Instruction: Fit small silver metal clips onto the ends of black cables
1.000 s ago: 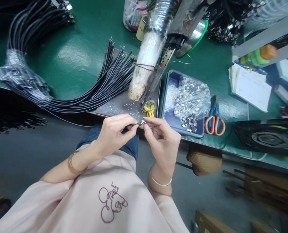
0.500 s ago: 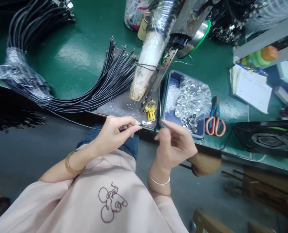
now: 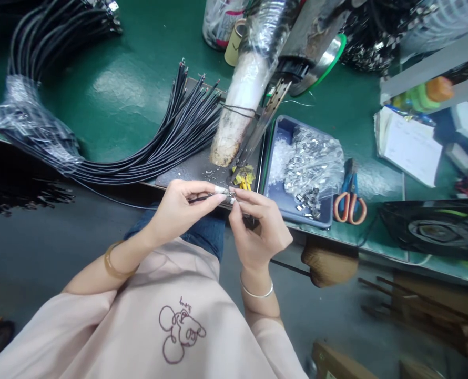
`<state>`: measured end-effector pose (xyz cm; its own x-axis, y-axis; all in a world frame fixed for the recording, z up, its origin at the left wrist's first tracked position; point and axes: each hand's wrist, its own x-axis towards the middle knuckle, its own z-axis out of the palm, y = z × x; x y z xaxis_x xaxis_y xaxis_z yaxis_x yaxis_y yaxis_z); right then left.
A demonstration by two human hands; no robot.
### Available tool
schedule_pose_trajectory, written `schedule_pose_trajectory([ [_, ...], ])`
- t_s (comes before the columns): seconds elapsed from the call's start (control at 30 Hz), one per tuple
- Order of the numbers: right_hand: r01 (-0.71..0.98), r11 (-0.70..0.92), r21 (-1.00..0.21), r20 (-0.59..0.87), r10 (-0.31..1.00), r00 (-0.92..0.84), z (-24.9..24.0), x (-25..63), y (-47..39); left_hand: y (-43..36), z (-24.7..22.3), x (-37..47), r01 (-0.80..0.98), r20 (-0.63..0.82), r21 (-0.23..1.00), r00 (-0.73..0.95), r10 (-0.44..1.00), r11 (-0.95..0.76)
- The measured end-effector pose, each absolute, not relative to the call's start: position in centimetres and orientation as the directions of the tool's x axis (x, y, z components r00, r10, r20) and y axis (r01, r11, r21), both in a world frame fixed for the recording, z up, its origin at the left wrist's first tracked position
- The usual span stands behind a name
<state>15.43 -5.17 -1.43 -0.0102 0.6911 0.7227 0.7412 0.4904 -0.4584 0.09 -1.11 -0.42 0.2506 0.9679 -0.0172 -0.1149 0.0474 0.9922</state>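
My left hand (image 3: 186,206) is closed in a pinch on the end of a thin black cable (image 3: 199,199), just in front of the bench edge. A small metal connector (image 3: 231,196) sits at the cable's tip. From the other side, the thumb and fingers of my right hand (image 3: 260,223) close on this connector. The fingertips of both hands almost meet and hide part of it. Just beyond them, a yellow clip-like piece (image 3: 245,179) lies beneath the tip of a soldering iron (image 3: 253,139).
A bundle of black cables (image 3: 139,168) fans out at left. The white wrapped tube (image 3: 234,110) reaches down over the bench. At right are a blue tray (image 3: 275,202) of small metal connectors, orange-handled pliers (image 3: 350,197), a notepad (image 3: 409,145) and a black fan-like device (image 3: 435,229).
My right hand has moved left, from apart near the tray to the connector at the cable's tip, and its fingers have closed there. My left hand has barely shifted.
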Motion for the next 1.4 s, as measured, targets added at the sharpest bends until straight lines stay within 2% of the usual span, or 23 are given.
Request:
schedule_pose_trajectory([
  [0.13,0.773,0.5,-0.389,0.739,0.671,-0.062,-1.5,15.3,-4.9,-0.7,-0.2,0.3,-0.027,0.007,1.0,0.204,0.979,-0.002],
  [0.4,0.708,0.471,-0.526,0.68,0.733,0.017,-1.6,15.5,-4.4,-0.1,0.0,0.5,0.046,0.023,0.998,0.195,0.981,-0.033],
  [0.73,0.686,0.461,-0.562,0.66,0.75,0.037,-1.6,15.6,-3.7,0.1,0.7,0.6,0.173,0.092,0.977,0.166,0.982,-0.121],
  [1.0,0.711,0.451,-0.539,0.666,0.745,0.031,-1.0,15.6,-3.9,0.0,1.1,0.4,0.283,0.217,0.921,0.195,0.956,-0.267],
  [1.4,0.698,0.458,-0.551,0.64,0.768,0.001,-1.2,15.8,-3.8,0.0,0.8,0.3,0.281,0.168,0.932,0.223,0.96,-0.228],
])
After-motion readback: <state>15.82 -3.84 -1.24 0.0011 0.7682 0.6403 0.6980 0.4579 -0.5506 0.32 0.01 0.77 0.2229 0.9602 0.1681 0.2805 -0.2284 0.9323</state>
